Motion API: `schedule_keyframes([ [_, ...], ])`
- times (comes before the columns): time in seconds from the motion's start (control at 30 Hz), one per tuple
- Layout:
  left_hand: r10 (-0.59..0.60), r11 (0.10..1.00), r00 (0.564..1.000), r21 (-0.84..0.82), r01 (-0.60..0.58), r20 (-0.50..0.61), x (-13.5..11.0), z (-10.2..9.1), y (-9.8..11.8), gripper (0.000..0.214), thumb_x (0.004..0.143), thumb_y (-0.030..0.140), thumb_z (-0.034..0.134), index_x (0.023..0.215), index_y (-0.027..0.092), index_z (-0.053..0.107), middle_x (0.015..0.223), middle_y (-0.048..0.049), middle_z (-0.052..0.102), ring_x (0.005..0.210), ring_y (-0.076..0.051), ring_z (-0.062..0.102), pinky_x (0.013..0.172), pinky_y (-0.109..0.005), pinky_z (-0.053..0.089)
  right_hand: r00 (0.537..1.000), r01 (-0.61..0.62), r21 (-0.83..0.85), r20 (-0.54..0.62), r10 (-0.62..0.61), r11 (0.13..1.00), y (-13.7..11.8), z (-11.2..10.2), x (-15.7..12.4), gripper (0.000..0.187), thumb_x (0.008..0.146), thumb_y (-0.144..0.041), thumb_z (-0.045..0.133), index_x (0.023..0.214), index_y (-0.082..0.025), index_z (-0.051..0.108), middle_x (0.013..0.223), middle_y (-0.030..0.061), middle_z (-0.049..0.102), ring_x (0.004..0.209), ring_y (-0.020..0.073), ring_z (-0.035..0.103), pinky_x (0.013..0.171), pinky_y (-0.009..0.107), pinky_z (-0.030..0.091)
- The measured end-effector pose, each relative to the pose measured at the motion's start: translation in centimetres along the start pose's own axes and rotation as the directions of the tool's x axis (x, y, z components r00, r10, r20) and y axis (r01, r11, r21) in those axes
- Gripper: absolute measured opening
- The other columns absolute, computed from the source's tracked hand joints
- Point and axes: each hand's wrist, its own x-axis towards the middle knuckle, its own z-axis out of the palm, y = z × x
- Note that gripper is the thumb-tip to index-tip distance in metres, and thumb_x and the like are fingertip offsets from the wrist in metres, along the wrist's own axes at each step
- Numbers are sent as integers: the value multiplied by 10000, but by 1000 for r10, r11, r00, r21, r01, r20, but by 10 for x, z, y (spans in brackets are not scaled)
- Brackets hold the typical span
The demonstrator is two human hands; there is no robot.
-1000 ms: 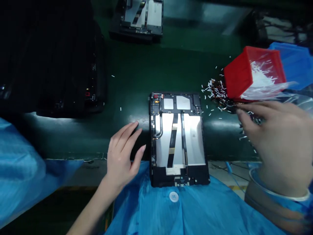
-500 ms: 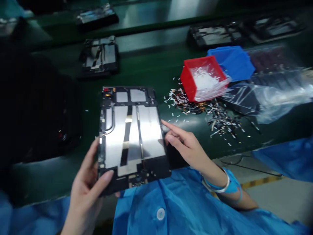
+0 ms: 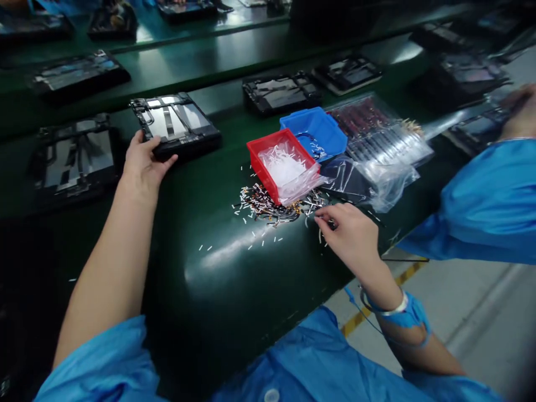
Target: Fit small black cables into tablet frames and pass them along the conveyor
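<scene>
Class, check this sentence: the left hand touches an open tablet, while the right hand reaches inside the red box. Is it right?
Not quite: the right hand is outside the red box, down at the loose parts on the green table, as the head view shows. The left hand does touch an open tablet.

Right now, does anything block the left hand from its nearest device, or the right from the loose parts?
Nothing visible: the left hand touches the device at its near corner, the right hand is at the loose parts, and the red bin stands beyond them.
</scene>
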Motion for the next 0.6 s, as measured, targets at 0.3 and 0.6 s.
schedule_keyframes([
  [0.3,177,981,982,99,-169,-72,-18,-17,-10,654,655,-24,591,1278,144,479,1375,-67,489,1302,-201,405,992,-355,398,972,-81,-114,211,104,990,-2,4,24,102,701,-121,626,637,-201,621,625,20,633,665,181,570,506,266,298],
  [0.6,236,951,861,78,-300,450,-139,-51,-37,193,744,205,659,924,161,712,969,-59,720,879,-185,665,686,-255,484,889,-422,753,233,395,505,8,-5,27,135,615,-305,717,631,-197,639,567,-15,608,491,95,483,470,236,352],
])
